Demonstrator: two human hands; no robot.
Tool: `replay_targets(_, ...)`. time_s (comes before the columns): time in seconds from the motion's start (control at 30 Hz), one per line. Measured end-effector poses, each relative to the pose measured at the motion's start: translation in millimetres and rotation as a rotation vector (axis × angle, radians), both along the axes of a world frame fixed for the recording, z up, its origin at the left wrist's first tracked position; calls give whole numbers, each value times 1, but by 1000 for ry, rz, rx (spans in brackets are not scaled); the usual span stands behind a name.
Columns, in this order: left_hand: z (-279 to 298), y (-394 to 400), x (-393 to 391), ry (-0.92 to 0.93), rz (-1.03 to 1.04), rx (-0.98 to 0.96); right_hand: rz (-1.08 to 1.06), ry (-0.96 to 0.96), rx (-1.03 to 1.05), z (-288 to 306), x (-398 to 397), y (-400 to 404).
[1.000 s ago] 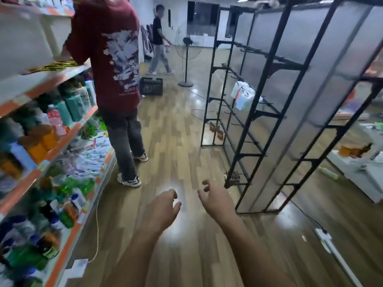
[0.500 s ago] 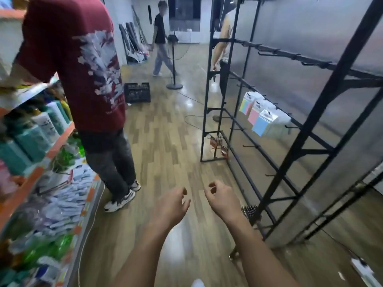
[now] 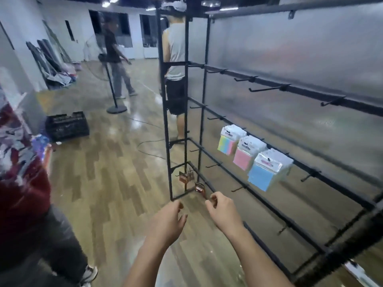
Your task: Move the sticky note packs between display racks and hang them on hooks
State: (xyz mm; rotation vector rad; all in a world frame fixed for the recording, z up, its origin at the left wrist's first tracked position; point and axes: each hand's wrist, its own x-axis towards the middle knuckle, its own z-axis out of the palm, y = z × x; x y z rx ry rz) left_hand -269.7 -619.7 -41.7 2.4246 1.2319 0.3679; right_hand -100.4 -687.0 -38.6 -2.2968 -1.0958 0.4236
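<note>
three sticky note packs (image 3: 253, 157) are seen hanging on hooks of the black rack (image 3: 310, 168), up at about two o'clock from the hands and well apart from them. the right hand (image 3: 222, 210), loosely curled and holding nothing, is judged the nearer; the left hand (image 3: 167, 221) is relaxed, fingers slack, also empty. the row of packs runs along the rail, away from the viewer.

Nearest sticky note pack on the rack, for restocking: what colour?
Light blue, clearest in the head view.
</note>
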Motion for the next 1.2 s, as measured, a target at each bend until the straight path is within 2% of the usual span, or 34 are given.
replay_targets(0.13, -4, 89, 38, 18, -183, 52, -294, 26, 38, 0, 22, 52)
replay_targets(0.2, 1, 123, 55, 58, -271, 128, -401, 15, 30, 1, 30, 70)
replay_targets(0.37, 3, 182, 102, 8, -447, 215, -627, -27, 30, 5, 53, 95)
replay_targets(0.6, -8, 237, 193, -141, -493, 200, -847, -62, 19, 12, 105, 137)
replay_targets(0.73, -8, 250, 236, -205, -513, 77, -949, -20, 71, 8, 131, 153)
replay_targets(0.9, -7, 264, 280, -257, -492, -110, -1035, -56, 113, 5, 153, 162)
replay_targets(1.03, -9, 263, 298, -344, -545, -220, -1105, -81, 145, 0, 156, 169)
replay_targets(1.2, -18, 269, 306, -445, -504, -340, -1176, -103, 196, -6, 154, 174)
